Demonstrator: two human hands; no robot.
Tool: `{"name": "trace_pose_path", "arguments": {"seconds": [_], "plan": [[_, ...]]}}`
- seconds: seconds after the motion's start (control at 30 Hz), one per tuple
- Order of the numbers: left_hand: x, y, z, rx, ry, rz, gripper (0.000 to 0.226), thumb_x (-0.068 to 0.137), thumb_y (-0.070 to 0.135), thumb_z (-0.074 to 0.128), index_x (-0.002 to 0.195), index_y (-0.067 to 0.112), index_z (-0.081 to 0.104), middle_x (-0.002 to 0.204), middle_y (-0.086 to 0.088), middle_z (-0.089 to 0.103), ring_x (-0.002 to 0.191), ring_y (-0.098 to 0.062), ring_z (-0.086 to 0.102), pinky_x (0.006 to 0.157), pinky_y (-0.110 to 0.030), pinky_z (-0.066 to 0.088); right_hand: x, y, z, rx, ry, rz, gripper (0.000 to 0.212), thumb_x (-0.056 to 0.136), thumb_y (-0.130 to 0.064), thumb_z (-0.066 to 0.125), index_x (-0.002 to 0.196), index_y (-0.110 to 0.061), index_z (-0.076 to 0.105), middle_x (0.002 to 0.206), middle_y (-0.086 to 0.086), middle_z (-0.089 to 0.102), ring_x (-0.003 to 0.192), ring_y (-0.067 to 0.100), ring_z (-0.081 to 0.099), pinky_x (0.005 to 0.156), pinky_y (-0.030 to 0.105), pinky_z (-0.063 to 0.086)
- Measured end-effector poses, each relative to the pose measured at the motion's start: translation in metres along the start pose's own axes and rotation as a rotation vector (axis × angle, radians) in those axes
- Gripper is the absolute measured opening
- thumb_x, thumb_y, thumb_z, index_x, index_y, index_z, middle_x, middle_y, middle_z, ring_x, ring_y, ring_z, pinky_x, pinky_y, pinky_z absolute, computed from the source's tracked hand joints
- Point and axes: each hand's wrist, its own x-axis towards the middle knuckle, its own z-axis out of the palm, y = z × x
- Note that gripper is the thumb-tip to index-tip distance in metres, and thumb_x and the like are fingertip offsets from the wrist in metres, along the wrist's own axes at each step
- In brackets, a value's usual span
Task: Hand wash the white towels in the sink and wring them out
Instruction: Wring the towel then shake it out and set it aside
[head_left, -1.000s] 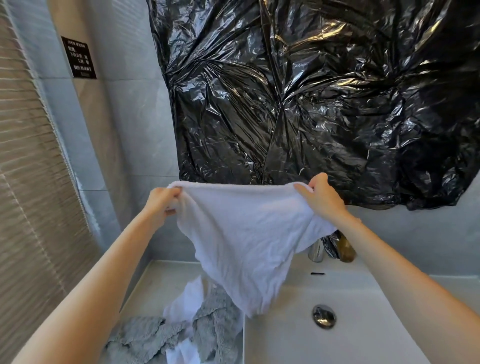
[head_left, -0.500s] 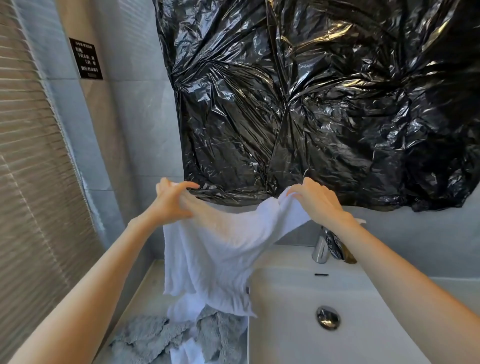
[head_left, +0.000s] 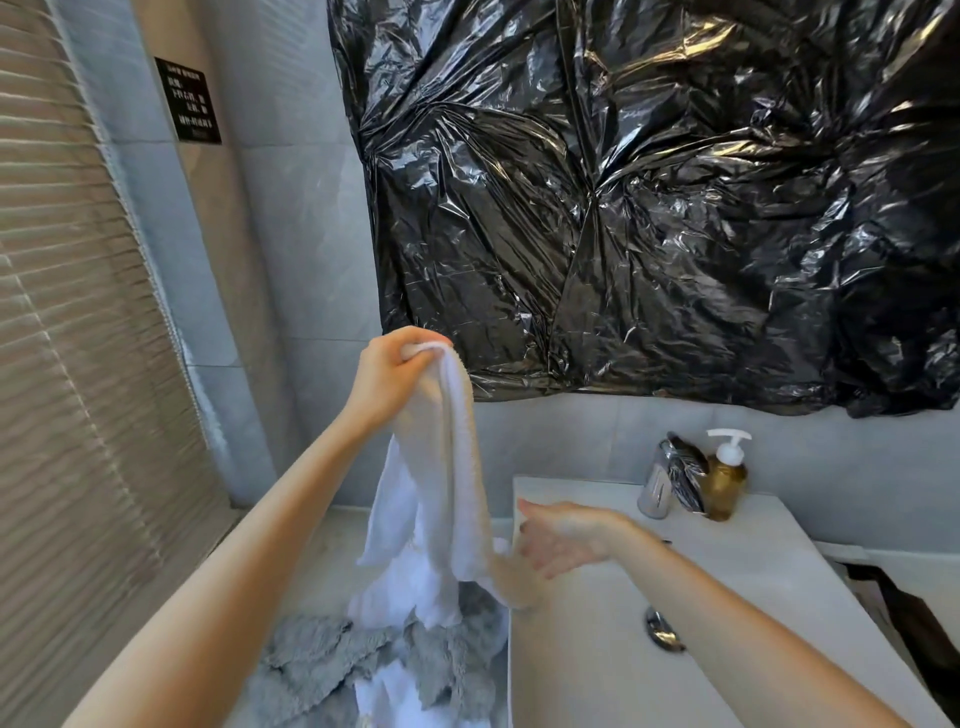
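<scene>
Left hand (head_left: 387, 371), centre frame, grips one white towel (head_left: 441, 493) by its top; long axis vertical, tail pointing down at the grey cloth (head_left: 322, 660). Right hand (head_left: 563, 535), fingers spread, touches its lower end beside one sink (head_left: 587, 675).
</scene>
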Motion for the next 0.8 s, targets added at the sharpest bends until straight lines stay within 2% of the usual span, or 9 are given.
{"name": "trace_pose_path", "arguments": {"seconds": [0.1, 0.2, 0.37, 0.47, 0.53, 0.6, 0.7, 0.77, 0.8], "plan": [[-0.001, 0.004, -0.001, -0.095, 0.001, -0.045, 0.020, 0.092, 0.007, 0.058, 0.095, 0.017, 0.075, 0.093, 0.013, 0.070, 0.083, 0.010, 0.060, 0.074, -0.006, 0.043, 0.034, 0.006, 0.027, 0.424, -0.089, 0.021, 0.035, 0.095, -0.043, 0.056, 0.093, -0.008, 0.054, 0.084, 0.011, 0.057, 0.075, 0.023, 0.055, 0.077, 0.033, 0.051], [-0.001, 0.003, -0.009, -0.153, 0.058, -0.069, 0.020, 0.092, 0.006, 0.058, 0.094, 0.018, 0.074, 0.090, 0.016, 0.070, 0.081, 0.010, 0.060, 0.073, -0.006, 0.043, 0.038, 0.002, 0.037, 0.461, -0.102, 0.041, 0.012, 0.094, -0.015, 0.058, 0.085, -0.007, 0.054, 0.080, 0.011, 0.054, 0.075, 0.024, 0.053, 0.096, 0.039, 0.050], [0.000, -0.015, -0.027, -0.063, 0.135, -0.108, 0.020, 0.093, 0.011, 0.059, 0.098, 0.025, 0.074, 0.093, 0.013, 0.069, 0.089, -0.002, 0.059, 0.080, -0.018, 0.045, 0.016, -0.028, 0.002, 0.505, 0.345, -0.211, 0.013, 0.088, 0.013, 0.052, 0.091, 0.004, 0.061, 0.093, 0.022, 0.063, 0.073, 0.028, 0.059, 0.056, 0.040, 0.057], [-0.003, -0.034, -0.035, 0.066, 0.180, -0.144, 0.019, 0.095, 0.017, 0.058, 0.105, 0.019, 0.074, 0.102, 0.006, 0.069, 0.099, -0.012, 0.058, 0.088, -0.029, 0.044, -0.012, -0.069, -0.020, 0.435, 0.616, -0.480, 0.026, 0.090, 0.008, 0.042, 0.091, -0.018, 0.049, 0.082, 0.014, 0.052, 0.065, 0.021, 0.048, 0.055, 0.031, 0.041], [-0.004, -0.049, -0.039, 0.175, 0.206, -0.194, 0.022, 0.098, 0.023, 0.054, 0.096, 0.010, 0.071, 0.091, -0.002, 0.066, 0.090, -0.020, 0.058, 0.079, -0.034, 0.044, -0.037, -0.093, -0.025, 0.380, 0.678, -0.697, 0.020, 0.095, -0.002, 0.044, 0.099, -0.022, 0.045, 0.093, 0.012, 0.050, 0.077, 0.021, 0.047, 0.062, 0.030, 0.036], [-0.004, -0.060, -0.044, 0.242, 0.240, -0.263, 0.036, 0.098, 0.029, 0.052, 0.074, 0.002, 0.056, 0.075, -0.010, 0.050, 0.074, -0.028, 0.048, 0.061, -0.034, 0.037, -0.067, -0.108, -0.025, 0.153, 0.600, -0.860, 0.018, 0.097, -0.015, 0.053, 0.112, -0.023, 0.046, 0.104, 0.009, 0.046, 0.087, 0.018, 0.046, 0.072, 0.029, 0.037], [-0.006, -0.062, -0.049, 0.321, 0.229, -0.275, 0.045, 0.100, 0.033, 0.050, 0.066, 0.006, 0.038, 0.083, -0.007, 0.035, 0.073, -0.028, 0.039, 0.061, -0.034, 0.031, -0.087, -0.117, -0.032, -0.689, 0.572, -0.737, 0.049, 0.084, -0.030, 0.073, 0.125, -0.024, 0.047, 0.110, 0.002, 0.029, 0.098, 0.016, 0.036, 0.082, 0.027, 0.036], [-0.006, -0.062, -0.051, 0.429, 0.169, -0.254, 0.043, 0.101, 0.035, 0.047, 0.074, 0.001, 0.044, 0.093, -0.009, 0.035, 0.082, -0.029, 0.040, 0.071, -0.036, 0.036, -0.078, -0.118, -0.036, -1.079, 0.678, -0.722, 0.031, 0.082, -0.021, 0.073, 0.105, -0.016, 0.054, 0.107, 0.004, 0.025, 0.101, 0.025, 0.033, 0.081, 0.031, 0.036], [-0.004, -0.063, -0.053, 0.461, 0.135, -0.254, 0.042, 0.101, 0.035, 0.048, 0.079, -0.001, 0.047, 0.096, -0.010, 0.034, 0.087, -0.029, 0.039, 0.074, -0.037, 0.037, -0.074, -0.120, -0.037, -1.115, 0.738, -0.747, 0.019, 0.084, -0.014, 0.067, 0.090, -0.011, 0.050, 0.105, 0.006, 0.027, 0.100, 0.029, 0.035, 0.076, 0.034, 0.035]]}}
